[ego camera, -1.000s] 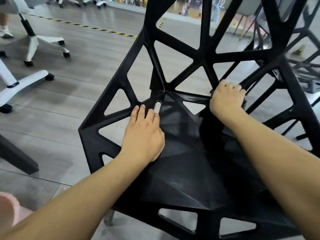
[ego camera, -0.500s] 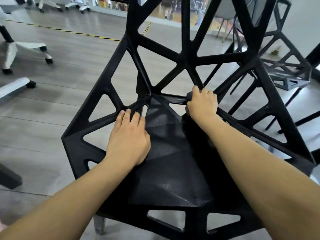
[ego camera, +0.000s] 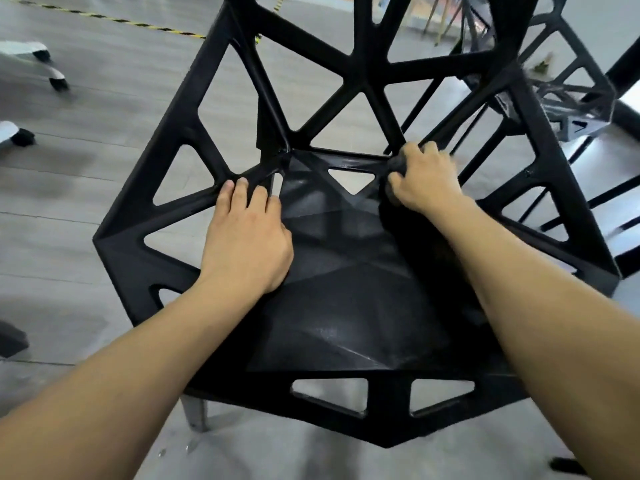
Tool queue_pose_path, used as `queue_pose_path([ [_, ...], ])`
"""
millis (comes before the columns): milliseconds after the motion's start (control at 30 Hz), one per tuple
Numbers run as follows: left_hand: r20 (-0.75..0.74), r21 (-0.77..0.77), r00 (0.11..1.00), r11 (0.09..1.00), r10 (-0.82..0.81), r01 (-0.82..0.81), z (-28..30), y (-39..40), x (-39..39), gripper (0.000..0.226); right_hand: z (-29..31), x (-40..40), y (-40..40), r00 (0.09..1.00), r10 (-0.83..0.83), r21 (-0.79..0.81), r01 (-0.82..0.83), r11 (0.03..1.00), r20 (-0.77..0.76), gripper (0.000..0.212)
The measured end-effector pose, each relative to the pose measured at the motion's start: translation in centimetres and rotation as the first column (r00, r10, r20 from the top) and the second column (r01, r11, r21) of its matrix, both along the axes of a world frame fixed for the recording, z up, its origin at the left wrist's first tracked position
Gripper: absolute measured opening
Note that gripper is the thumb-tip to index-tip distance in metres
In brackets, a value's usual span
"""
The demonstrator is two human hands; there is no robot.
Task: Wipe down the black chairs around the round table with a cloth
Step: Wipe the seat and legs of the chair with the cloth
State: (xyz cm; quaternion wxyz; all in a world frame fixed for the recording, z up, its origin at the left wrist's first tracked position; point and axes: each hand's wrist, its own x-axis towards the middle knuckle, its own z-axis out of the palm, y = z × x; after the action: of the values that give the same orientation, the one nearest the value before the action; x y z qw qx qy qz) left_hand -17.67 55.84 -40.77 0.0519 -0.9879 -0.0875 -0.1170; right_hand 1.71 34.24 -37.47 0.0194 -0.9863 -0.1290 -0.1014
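Note:
A black chair (ego camera: pixel 346 306) with an open geometric lattice back and sides stands directly below me. My left hand (ego camera: pixel 246 237) rests flat on the left part of the seat, its fingertips on a slanted strut of the left side. My right hand (ego camera: pixel 422 178) grips a dark cloth (ego camera: pixel 396 166), bunched under its fingers, against the bar where the seat meets the back at the right. Most of the cloth is hidden by the hand and blends with the chair.
A second black lattice chair (ego camera: pixel 571 98) stands behind at the upper right. White office chair bases with castors (ego camera: pixel 52 76) lie at the upper left on the grey wooden floor. A yellow-black tape line (ego camera: pixel 138 24) crosses the floor at the back.
My right hand with the cloth has slid along the rear seat bar, and the view has shifted closer over the chair. My left hand stays pressed on the seat.

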Motion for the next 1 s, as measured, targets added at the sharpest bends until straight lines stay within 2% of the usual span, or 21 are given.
queue_pose_path([
  [133, -0.028, -0.031, 1.0, 0.999, -0.007, 0.006, 0.2, 0.1, 0.0, 0.057, -0.5, -9.0, 3.7, 0.949, 0.254, 0.241, -0.206, 0.948, -0.189, 0.051],
  [267, -0.054, -0.078, 0.998, 0.997, -0.024, 0.019, 0.1, 0.8, 0.0, 0.053, -0.8, -17.6, 5.9, 0.88, 0.44, 0.353, -0.36, 0.863, -0.179, 0.043],
  [333, -0.048, -0.084, 0.998, 0.996, -0.044, 0.039, 0.1, 1.0, -0.1, 0.052, -0.1, -18.4, 3.1, 0.906, 0.381, 0.322, -0.311, 0.894, -0.182, 0.043],
  [433, -0.047, -0.075, 0.998, 0.997, -0.03, 0.027, 0.2, 0.7, 0.1, 0.051, 0.8, -17.2, -4.4, 0.99, 0.038, 0.157, -0.016, 0.988, -0.138, 0.044],
  [467, -0.055, -0.069, 0.998, 0.997, -0.027, 0.023, 0.2, 0.5, 0.2, 0.051, 1.1, -17.3, -6.7, 0.993, -0.049, 0.147, 0.065, 0.987, -0.107, 0.045],
  [500, -0.066, -0.061, 0.998, 0.998, -0.024, 0.02, 0.2, 0.4, 0.2, 0.05, 1.1, -17.9, -8.1, 0.994, -0.066, 0.164, 0.079, 0.983, -0.085, 0.045],
  [567, -0.068, -0.061, 0.998, 0.998, -0.015, 0.011, 0.2, 0.0, 0.2, 0.046, 1.1, -19.8, -8.6, 0.995, 0.031, 0.23, -0.008, 0.973, -0.096, 0.046],
  [667, -0.062, -0.068, 0.998, 0.998, -0.022, 0.017, 1.0, -2.2, 0.1, 0.037, 1.4, -23.9, -6.7, 0.948, 0.272, 0.396, -0.189, 0.899, -0.166, 0.048],
  [733, -0.067, -0.17, 0.992, 0.981, -0.11, 0.097, 1.6, -5.0, 0.3, 0.04, 1.4, -26.5, -6.0, 0.902, 0.4, 0.4, -0.309, 0.863, -0.166, 0.053],
  [800, -0.077, -0.312, 0.966, 0.926, -0.248, 0.213, 1.9, -8.4, 0.9, 0.044, 1.2, -27.4, -7.1, 0.894, 0.438, 0.318, -0.39, 0.864, -0.094, 0.058],
  [867, -0.086, -0.379, 0.94, 0.884, -0.329, 0.275, 2.1, -11.0, 1.2, 0.047, 1.0, -26.2, -10.0, 0.943, 0.331, 0.241, -0.315, 0.918, -0.026, 0.059],
  [933, -0.125, -0.39, 0.931, 0.88, -0.342, 0.271, 1.9, -12.2, 1.0, 0.05, 1.3, -24.0, -13.7, 0.994, 0.107, 0.168, -0.11, 0.98, 0.03, 0.058],
  [1000, -0.171, -0.404, 0.93, 0.884, -0.326, 0.236, 1.6, -12.5, 0.5, 0.052, 1.7, -22.5, -16.2, 0.994, -0.014, 0.034, 0.011, 0.999, 0.111, 0.058],
])
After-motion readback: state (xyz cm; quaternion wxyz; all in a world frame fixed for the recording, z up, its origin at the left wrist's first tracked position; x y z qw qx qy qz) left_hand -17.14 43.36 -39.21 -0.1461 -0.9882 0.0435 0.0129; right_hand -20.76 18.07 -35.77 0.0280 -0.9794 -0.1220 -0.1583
